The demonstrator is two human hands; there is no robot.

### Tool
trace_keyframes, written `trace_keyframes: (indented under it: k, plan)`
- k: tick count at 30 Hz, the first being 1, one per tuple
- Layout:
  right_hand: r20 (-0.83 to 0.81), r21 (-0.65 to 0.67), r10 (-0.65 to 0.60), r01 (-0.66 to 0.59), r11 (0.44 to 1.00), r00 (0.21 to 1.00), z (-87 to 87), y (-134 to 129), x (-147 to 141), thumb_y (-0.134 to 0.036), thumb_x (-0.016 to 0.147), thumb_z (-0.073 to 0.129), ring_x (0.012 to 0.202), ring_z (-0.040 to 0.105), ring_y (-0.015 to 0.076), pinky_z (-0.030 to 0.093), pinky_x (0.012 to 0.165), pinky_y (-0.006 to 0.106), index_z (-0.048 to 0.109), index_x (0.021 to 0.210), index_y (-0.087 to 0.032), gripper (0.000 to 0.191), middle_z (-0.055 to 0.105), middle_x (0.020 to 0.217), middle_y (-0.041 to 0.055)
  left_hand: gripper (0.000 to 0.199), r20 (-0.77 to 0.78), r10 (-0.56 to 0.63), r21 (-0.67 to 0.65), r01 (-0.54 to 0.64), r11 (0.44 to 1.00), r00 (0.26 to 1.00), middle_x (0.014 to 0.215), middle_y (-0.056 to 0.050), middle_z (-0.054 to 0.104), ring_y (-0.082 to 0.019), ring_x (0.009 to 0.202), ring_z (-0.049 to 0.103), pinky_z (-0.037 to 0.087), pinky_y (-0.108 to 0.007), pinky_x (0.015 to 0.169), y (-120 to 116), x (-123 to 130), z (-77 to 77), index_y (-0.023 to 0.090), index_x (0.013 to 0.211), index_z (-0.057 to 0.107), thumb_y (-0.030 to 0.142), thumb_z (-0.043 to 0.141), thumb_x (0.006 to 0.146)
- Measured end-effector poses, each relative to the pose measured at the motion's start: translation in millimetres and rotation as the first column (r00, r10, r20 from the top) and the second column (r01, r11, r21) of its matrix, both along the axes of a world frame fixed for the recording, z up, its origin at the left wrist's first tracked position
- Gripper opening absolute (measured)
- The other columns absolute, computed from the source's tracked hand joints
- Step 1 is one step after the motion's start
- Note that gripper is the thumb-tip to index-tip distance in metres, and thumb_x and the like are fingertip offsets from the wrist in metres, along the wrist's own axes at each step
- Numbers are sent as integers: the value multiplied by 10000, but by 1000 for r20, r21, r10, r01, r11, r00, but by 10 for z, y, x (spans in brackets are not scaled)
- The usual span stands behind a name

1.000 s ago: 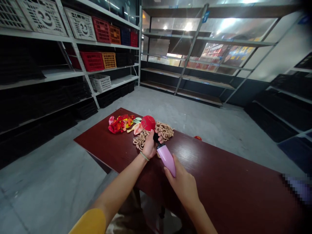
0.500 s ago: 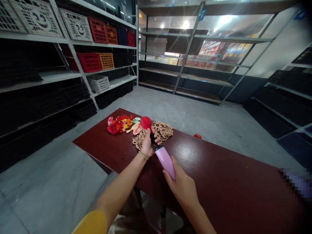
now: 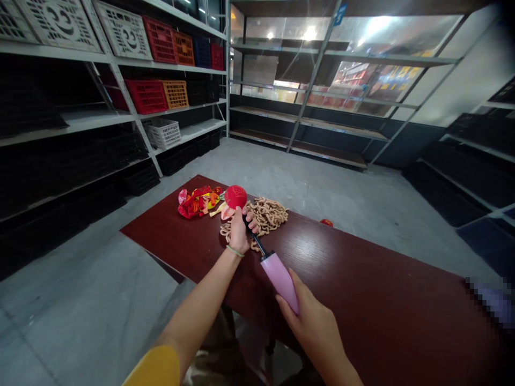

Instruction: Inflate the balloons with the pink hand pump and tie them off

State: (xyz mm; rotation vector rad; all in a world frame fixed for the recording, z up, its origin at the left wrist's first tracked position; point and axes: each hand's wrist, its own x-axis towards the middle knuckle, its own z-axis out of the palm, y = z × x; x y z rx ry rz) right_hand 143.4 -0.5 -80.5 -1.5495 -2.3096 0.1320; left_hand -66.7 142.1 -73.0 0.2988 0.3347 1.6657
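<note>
ITEM: pink hand pump (image 3: 280, 279), black rod out | CHANGE: right hand (image 3: 317, 332) has drawn the pump body back since 0.5 s ago; red balloon (image 3: 235, 197) slightly rounder, so inflating seems underway | GRIP: left hand (image 3: 240, 231) fingers pinched on nozzle and balloon neck; right wrapped round pump base | SITE: over dark red table (image 3: 362, 300), beside tan cord heap (image 3: 267, 213) | HIDDEN: nozzle joint under fingers; lower right blurred.

No legible text, labels or numbers on any crate, shelf or sign.
</note>
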Motion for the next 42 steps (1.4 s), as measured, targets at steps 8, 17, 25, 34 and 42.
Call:
trace_keyframes:
  k: [8, 17, 25, 34, 42]
  plan:
    - [7, -82, -55, 56, 995, 998, 75, 284, -362, -412, 944, 488, 842, 731, 270, 568, 653, 345, 419, 1418, -168, 538, 679, 1194, 124, 299, -63, -53, -3, 53, 999, 997, 608, 60, 351, -67, 414, 335, 291, -180, 366, 31, 105, -118, 210, 791, 413, 455, 511, 931]
    - [-28, 50, 49, -47, 998, 998, -166, -102, 182, -401, 932, 511, 998, 705, 258, 597, 708, 323, 355, 1456, -181, 590, 650, 1253, 131, 291, -84, 20, -49, -24, 999, 996, 607, 56, 363, -64, 414, 342, 280, -162, 367, -2, 38, 1, 209, 802, 415, 454, 467, 950]
    - [-27, 32, 15, -14, 999, 1000, -171, -193, 348, -410, 938, 491, 950, 722, 251, 601, 664, 305, 389, 1439, -202, 552, 667, 1238, 108, 303, -129, 37, -60, -45, 997, 991, 619, 55, 370, -65, 436, 350, 337, -156, 401, 25, 108, -44, 205, 797, 425, 464, 502, 932]
    - [-53, -153, -121, 112, 982, 991, 53, 169, -127, -445, 944, 470, 909, 730, 277, 579, 660, 346, 421, 1429, -238, 530, 658, 1268, 73, 266, -157, -51, -38, 46, 998, 986, 679, 38, 405, -76, 486, 380, 379, -185, 456, -75, 235, 29, 206, 846, 448, 444, 547, 914]
    - [-187, -254, -154, 104, 962, 970, 115, 164, -72, -441, 925, 497, 1051, 688, 268, 575, 747, 331, 449, 1422, -268, 528, 659, 1270, 57, 99, -57, -175, 46, 178, 983, 983, 769, -7, 461, -115, 595, 459, 403, -225, 520, -127, 209, 75, 205, 883, 494, 291, 543, 888]
